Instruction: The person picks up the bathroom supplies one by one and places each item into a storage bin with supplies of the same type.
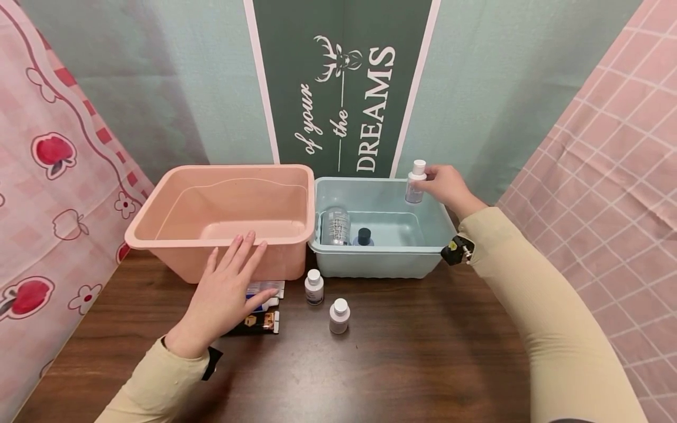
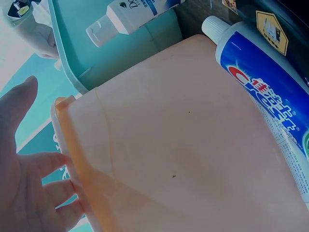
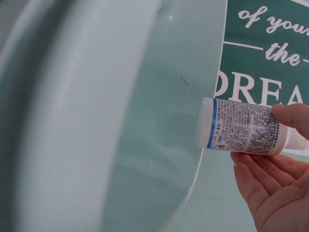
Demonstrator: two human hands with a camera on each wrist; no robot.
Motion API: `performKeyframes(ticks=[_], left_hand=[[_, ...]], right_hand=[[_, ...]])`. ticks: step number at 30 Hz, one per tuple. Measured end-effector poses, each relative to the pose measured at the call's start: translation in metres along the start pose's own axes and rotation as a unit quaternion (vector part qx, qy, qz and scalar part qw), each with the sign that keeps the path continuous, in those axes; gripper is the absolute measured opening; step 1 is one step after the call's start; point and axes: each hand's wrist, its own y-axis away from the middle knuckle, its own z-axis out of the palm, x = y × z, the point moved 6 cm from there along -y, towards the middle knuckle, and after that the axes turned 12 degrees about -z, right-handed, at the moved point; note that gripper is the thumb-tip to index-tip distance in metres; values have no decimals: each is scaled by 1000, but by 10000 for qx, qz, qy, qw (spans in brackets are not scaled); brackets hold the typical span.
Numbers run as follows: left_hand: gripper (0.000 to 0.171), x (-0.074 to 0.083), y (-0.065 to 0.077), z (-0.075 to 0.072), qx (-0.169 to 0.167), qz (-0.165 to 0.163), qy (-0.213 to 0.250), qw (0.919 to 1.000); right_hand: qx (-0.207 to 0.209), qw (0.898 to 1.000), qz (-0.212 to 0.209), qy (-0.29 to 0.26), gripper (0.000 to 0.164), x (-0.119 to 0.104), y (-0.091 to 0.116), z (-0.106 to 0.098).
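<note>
My right hand (image 1: 449,187) pinches a small bottle (image 1: 415,189) with a white cap. It is upright over the back right part of the light-blue bin (image 1: 381,264). Dense printing and a blue band on this bottle show in the right wrist view. With fingers straight and spread, my left hand (image 1: 222,296) lies at the front rim of the pink bin (image 1: 182,258). Inside the blue bin are a clear bottle (image 1: 336,228) and a dark-capped bottle (image 1: 364,237), its lower part hidden by the front wall.
On the brown table (image 1: 412,352) stand two white-capped bottles, one nearer the bins (image 1: 314,289) and one in front (image 1: 339,318). A blue-and-white toothpaste tube (image 2: 268,82) and a black tube (image 1: 264,322) lie partly under my left hand in the head view. Cloth hangs behind the bins.
</note>
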Motion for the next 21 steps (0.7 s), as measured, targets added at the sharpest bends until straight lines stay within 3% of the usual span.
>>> performKeyframes(ticks=[21], left_hand=[[84, -1, 0, 1, -66, -36, -37, 10000]], right_hand=[[-74, 10000, 24, -2, 47, 1, -9, 1]])
